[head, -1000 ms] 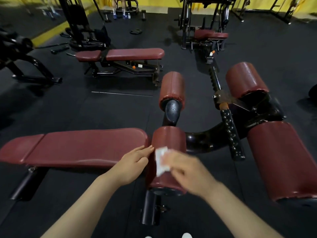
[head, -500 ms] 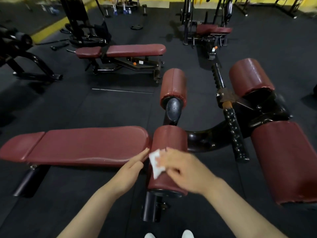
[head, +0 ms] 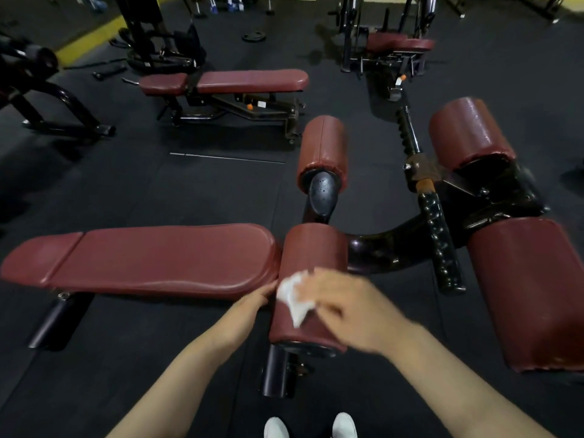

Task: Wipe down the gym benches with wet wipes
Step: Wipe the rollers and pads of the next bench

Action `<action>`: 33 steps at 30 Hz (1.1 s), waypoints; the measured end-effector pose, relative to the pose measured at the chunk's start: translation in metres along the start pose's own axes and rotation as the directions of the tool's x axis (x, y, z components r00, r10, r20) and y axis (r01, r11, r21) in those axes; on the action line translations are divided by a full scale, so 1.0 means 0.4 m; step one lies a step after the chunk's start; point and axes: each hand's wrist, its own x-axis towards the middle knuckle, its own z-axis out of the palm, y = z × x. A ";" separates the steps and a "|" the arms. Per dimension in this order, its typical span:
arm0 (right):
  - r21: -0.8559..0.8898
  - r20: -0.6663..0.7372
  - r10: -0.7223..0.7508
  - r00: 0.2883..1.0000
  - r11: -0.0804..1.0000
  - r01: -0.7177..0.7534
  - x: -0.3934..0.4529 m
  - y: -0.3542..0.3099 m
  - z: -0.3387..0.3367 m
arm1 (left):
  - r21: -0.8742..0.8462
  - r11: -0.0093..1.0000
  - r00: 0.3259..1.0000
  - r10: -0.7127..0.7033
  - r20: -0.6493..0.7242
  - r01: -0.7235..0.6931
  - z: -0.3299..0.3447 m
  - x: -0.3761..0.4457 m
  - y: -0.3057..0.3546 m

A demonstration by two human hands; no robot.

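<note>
The long maroon bench pad (head: 151, 257) is lying off to your left. Your left hand (head: 249, 306), fingers together, is bracing the roller pad (head: 311, 254), and your right hand (head: 354, 306) is pinching the wet wipe (head: 295, 295) against it.

Dark rubber floor (head: 158, 191) carrying the maroon bench (head: 158, 257), pad just left of the fingers (head: 319, 281). Wet wipe (head: 292, 295) pressed on its near roller pad (head: 311, 279), under those fingers. Second bench (head: 240, 80) well beyond.

Crumpled white wet wipe (head: 294, 297), blurred, apparently flat against maroon roller pad (head: 311, 263) beside bench (head: 151, 257).
</note>
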 end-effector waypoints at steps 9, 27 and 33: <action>-0.222 -0.150 0.062 0.987 0.970 -0.095 0.156 0.116 -0.072 | -0.098 0.989 0.989 -0.118 -0.084 0.110 -0.065 0.097 -0.042; -0.120 -0.218 0.141 0.966 0.978 -0.170 0.141 0.102 -0.025 | 0.006 0.997 0.992 0.078 -0.096 -0.078 0.038 -0.034 0.051; -0.017 0.037 -0.256 0.966 0.966 0.256 -0.076 -0.014 0.019 | 0.251 0.961 0.986 0.142 -0.088 -0.116 -0.021 -0.086 0.054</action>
